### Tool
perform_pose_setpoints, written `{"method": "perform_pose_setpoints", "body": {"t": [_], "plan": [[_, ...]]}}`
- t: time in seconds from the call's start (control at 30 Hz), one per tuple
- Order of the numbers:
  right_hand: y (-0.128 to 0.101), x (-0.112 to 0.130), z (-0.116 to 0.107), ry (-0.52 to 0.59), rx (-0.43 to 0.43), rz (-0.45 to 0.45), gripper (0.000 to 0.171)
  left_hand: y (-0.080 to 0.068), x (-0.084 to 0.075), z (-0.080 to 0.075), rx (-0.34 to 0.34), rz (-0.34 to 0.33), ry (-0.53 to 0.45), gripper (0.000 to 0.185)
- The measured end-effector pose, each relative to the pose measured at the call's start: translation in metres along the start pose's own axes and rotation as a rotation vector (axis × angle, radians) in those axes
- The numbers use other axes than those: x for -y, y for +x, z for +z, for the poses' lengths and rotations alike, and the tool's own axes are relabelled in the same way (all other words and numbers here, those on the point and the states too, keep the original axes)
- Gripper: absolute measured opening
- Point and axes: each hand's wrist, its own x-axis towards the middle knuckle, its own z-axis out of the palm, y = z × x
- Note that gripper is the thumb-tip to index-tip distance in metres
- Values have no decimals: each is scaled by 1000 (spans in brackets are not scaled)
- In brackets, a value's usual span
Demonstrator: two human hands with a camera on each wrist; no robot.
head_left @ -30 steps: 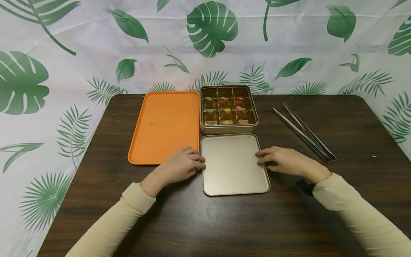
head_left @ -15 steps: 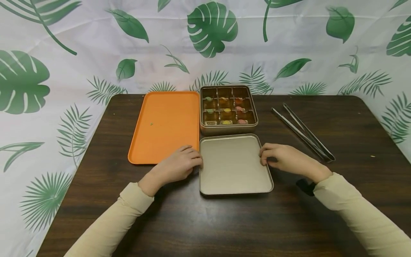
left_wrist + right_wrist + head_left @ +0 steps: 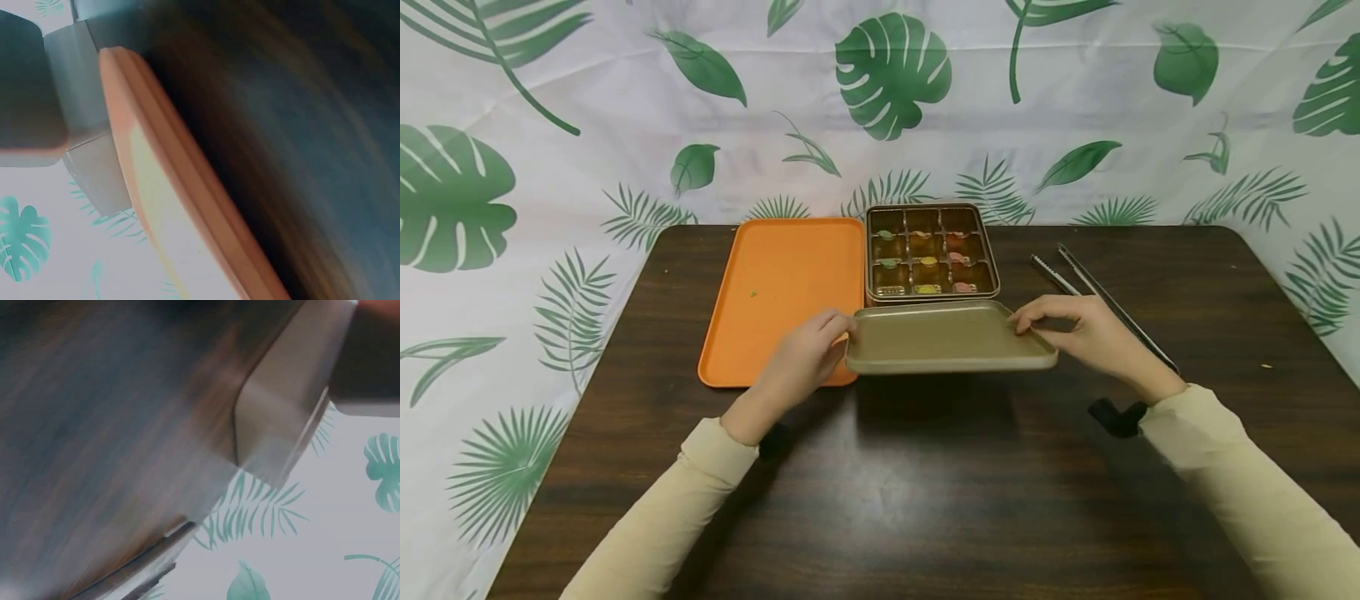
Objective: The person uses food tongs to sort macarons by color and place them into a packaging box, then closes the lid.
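Both hands, left hand [image 3: 808,354] and right hand [image 3: 1086,333], pinch the gold lid [image 3: 947,337] by its side edges, holding it above the table [image 3: 925,500].

sleeves: long, beige | wrists: black straps | hands: bare

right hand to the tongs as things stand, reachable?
Probably yes, but not freely. The tongs lie on the table just behind the right hand, nothing between them. That hand's grip is on the lid, shared with the left hand, so it must let go first.
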Motion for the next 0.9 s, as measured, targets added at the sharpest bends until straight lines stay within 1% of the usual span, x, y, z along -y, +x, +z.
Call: {"method": "perform_pose_setpoints", "body": {"t": [0.1, 0.17, 0.23, 0.3, 0.4, 0.5, 0.57, 0.63, 0.7, 0.77, 0.83, 0.9], "plan": [[6, 4, -2, 89, -76, 152, 30, 6, -1, 1, -73, -147, -69, 21], [10, 5, -2, 144, -129, 230, 25, 12, -1, 3, -119, -246, -145, 24], [16, 6, -1, 208, -177, 295, 26, 19, -1, 5, -164, -338, -217, 29], [21, 6, 2, 257, -229, 326, 31, 26, -1, 7, -208, -421, -281, 34], [31, 6, 7, 312, -312, 346, 38, 35, -2, 10, -263, -522, -360, 41], [42, 5, 13, 380, -421, 341, 43, 45, -3, 13, -325, -605, -418, 40], [49, 4, 18, 401, -503, 335, 45, 51, -3, 16, -376, -627, -438, 34], [56, 4, 22, 403, -588, 336, 44, 57, -3, 21, -423, -627, -418, 29], [63, 4, 26, 388, -660, 345, 41, 63, -2, 26, -458, -605, -374, 27], [69, 3, 30, 399, -724, 360, 37, 67, -1, 31, -493, -574, -329, 27], [74, 2, 33, 377, -761, 369, 33, 72, 1, 37, -513, -552, -286, 29], [80, 0, 36, 348, -769, 390, 31, 76, 2, 42, -521, -545, -266, 32]]}}
